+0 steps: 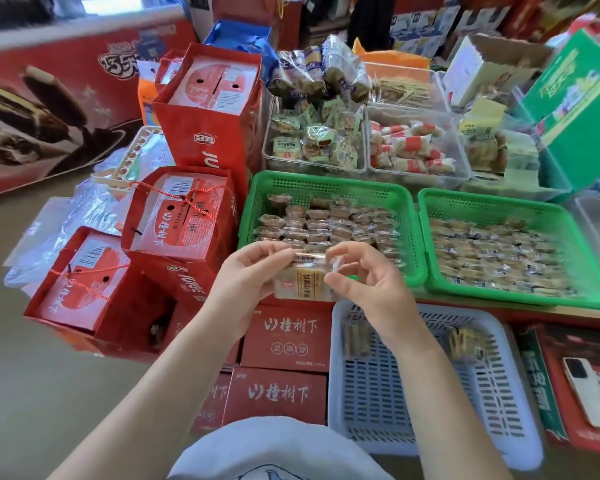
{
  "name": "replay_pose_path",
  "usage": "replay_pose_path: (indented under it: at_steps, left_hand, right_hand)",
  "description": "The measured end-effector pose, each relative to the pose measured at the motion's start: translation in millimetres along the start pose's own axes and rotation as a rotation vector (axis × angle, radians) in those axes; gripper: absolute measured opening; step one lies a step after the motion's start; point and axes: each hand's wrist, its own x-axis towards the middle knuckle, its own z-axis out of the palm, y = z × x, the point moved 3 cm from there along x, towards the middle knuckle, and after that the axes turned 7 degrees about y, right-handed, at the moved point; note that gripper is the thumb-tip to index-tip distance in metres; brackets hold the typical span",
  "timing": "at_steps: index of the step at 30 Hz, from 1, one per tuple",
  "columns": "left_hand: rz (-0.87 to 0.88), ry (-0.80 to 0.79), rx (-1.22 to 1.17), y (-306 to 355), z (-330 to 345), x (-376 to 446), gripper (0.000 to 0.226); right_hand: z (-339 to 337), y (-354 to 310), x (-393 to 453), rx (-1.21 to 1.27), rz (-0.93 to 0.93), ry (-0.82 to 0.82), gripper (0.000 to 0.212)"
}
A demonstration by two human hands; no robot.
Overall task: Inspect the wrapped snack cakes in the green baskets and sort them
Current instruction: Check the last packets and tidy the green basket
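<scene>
Wrapped pale snack cake (303, 282) sits between both hands, long axis crosswise, before the left green plastic basket (253, 206). Left hand (253, 271) grips its end; right hand (364, 275) pinches the wrapper. White slotted basket (371, 393) lies nearer the right hand.

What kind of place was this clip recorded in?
Probably a small snack shop or stockroom: green plastic baskets filled with wrapped snack cakes, clear plastic bins of packaged snacks, and red gift bags holding boxed goods.
</scene>
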Motion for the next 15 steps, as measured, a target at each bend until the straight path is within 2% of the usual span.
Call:
replay_pose_path:
  at_steps: [5, 11, 13, 15]
  left_hand:
    - [-0.006, 0.039, -0.031, -0.5, 9.9, -5.9, 0.036]
    - [-0.008, 0.060, -0.029, -1.6, 20.9, -6.8, 0.037]
    - [-0.024, 0.020, -0.039, -0.1, 24.7, -7.6, 0.034]
    - [-0.049, -0.066, -0.067, 2.2, 27.9, -8.8, 0.028]
  right_hand:
    - [-8.7, -0.3, -9.2, 0.159, 0.013, 0.007, 0.014]
    - [-20.0, -6.1, -11.1, 0.125, -0.031, 0.070, 0.003]
    - [-20.4, -7.5, -10.4, 0.137, -0.032, 0.096, 0.006]
    - [-18.1, -8.9, -8.8, 0.291, 0.033, 0.122, 0.009]
